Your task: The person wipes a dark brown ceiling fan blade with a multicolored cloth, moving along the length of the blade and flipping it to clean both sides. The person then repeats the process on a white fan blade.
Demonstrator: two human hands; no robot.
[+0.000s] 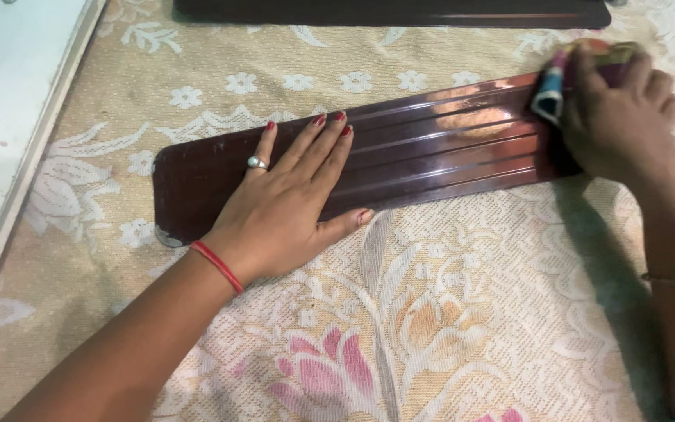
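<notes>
On the floral lace cloth lies a long dark-brown ribbed blade. The left hand presses flat on it, grip spread wide, holding nothing. The right hand has its grip closed around a bunched rag at the blade's far end.

no packages, labels, signs, screens

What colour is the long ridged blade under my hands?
The blade is glossy dark brown, almost maroon, seen in the head view.

Glossy dark-brown ribbed fan blade flat on floral cloth, folded rag atop.
</notes>
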